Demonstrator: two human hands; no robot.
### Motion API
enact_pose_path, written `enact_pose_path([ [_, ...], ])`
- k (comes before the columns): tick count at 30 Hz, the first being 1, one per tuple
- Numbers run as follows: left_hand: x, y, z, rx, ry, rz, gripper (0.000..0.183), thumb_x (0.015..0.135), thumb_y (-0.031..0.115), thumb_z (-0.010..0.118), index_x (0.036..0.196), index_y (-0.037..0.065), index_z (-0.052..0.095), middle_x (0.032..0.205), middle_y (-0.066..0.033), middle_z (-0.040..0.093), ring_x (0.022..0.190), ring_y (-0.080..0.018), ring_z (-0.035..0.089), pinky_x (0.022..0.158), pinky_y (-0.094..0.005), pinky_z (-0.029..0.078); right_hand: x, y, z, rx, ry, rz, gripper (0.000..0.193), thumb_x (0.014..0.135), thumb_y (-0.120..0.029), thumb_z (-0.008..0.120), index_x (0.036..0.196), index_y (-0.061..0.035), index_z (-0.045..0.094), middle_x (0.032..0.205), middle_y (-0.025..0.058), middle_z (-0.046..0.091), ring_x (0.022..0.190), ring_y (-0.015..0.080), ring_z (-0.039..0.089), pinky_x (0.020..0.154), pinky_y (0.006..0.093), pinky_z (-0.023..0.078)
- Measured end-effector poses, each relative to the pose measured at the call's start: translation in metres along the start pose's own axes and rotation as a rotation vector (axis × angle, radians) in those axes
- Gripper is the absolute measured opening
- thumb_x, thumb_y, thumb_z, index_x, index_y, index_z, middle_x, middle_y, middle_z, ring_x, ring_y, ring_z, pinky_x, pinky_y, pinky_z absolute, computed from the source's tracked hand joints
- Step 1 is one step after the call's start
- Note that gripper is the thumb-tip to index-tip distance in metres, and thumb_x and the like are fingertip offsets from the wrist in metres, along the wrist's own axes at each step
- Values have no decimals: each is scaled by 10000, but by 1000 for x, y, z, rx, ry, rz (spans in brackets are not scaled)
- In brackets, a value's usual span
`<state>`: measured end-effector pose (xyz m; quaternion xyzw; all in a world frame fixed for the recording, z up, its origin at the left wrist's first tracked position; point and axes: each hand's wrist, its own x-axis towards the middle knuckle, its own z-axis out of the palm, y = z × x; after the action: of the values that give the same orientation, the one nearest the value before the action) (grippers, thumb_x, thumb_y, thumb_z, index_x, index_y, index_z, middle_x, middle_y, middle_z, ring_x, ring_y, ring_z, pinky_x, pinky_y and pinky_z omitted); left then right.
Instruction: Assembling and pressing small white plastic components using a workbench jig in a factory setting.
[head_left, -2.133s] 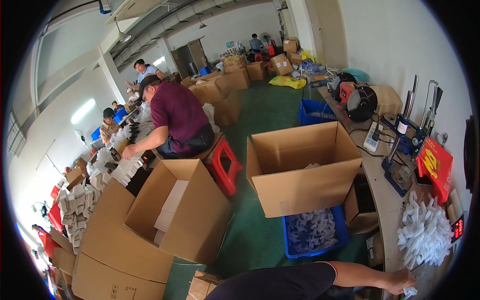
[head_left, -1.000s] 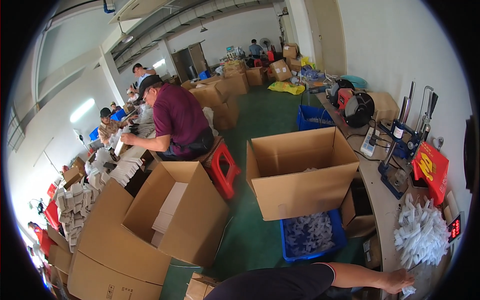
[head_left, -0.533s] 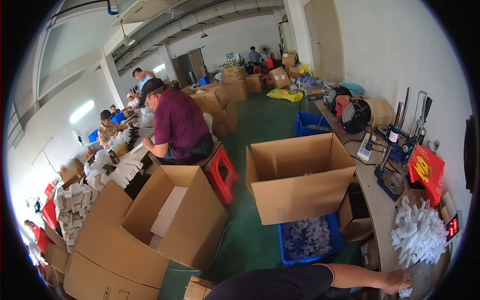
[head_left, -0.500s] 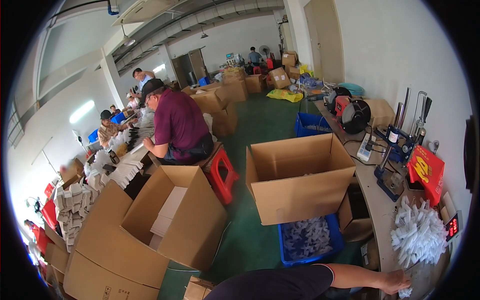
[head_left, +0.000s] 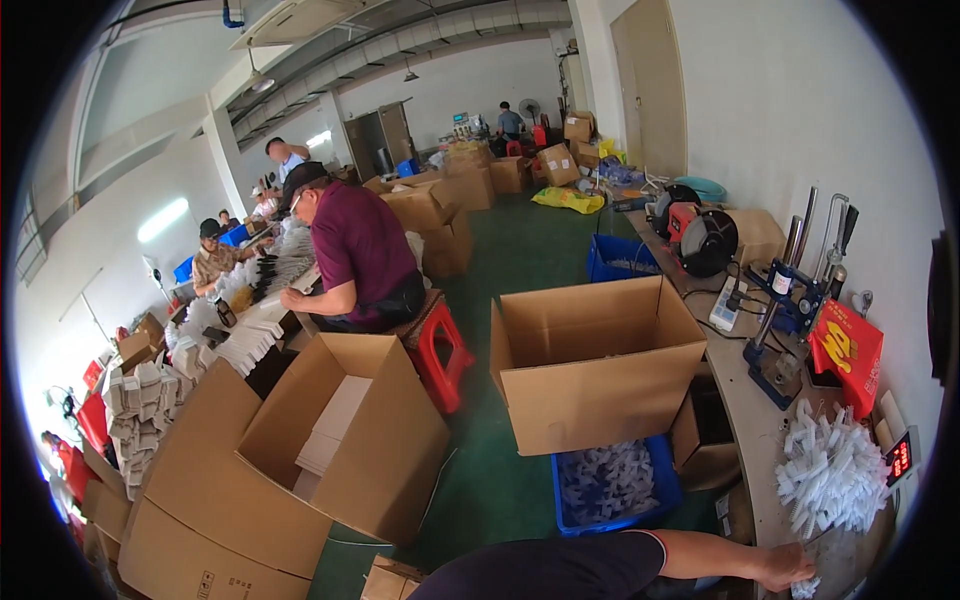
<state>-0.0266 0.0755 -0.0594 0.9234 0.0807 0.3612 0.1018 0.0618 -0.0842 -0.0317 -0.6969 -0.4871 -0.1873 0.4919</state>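
My left hand (head_left: 786, 568) reaches in from the lower edge to the near end of the workbench (head_left: 772, 470). Its fingers are curled and pressed together around a small white plastic piece (head_left: 804, 588), which shows only in part below the fingertips. Just beyond the hand lies a heap of white, translucent plastic strips (head_left: 832, 470). A small display with red digits (head_left: 901, 457) leans beside that heap. My right hand is not in view.
Left of the bench, a large open carton (head_left: 600, 395) stands above a blue bin (head_left: 610, 485) of plastic pieces. Another open carton (head_left: 365, 440) holds flat pieces. Along the bench are a red bag (head_left: 848, 350), a blue press stand (head_left: 775, 330) and a grinder (head_left: 700, 235). A co-worker (head_left: 362, 240) sits on a red stool (head_left: 440, 355).
The whole view has shifted slightly. My left hand stays at nearly the same spot on the bench. The seated co-worker's forearm has moved a little.
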Motion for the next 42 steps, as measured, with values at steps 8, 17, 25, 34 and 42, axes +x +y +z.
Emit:
enact_pose_path([
  [8,-2,-1,-4,6,26,18,260,663,128,670,874,27,556,818,-146,610,760,-393,646,678,-489,506,3,-21,-6,-39,12,27,278,985,-328,704,870,-79,747,811,91,697,680,251,639,652,407,533],
  [17,-2,-4,-3,44,-25,7,292,658,146,675,892,21,552,867,-155,618,779,-399,646,694,-496,504,6,-24,-5,-18,52,-20,224,953,-244,741,854,-43,749,795,112,695,647,278,619,643,414,531],
  [25,-4,-3,-5,-12,-4,-11,311,653,145,689,899,20,545,857,-155,615,788,-410,649,692,-504,500,7,-45,-17,146,-40,58,287,957,-276,739,861,-5,728,819,144,685,705,301,619,683,423,525],
  [34,-3,2,-15,-27,1,-23,294,667,136,705,890,16,555,856,-164,621,788,-420,652,700,-507,505,9,-55,-18,89,-10,59,276,974,-248,714,847,-3,712,798,145,663,712,297,609,711,435,518],
  [42,-2,17,-25,-3,17,-30,248,701,141,697,870,20,562,813,-150,627,784,-408,664,696,-495,512,10,-58,-22,219,24,53,250,962,-224,717,825,-16,702,764,133,647,699,304,604,691,426,513],
])
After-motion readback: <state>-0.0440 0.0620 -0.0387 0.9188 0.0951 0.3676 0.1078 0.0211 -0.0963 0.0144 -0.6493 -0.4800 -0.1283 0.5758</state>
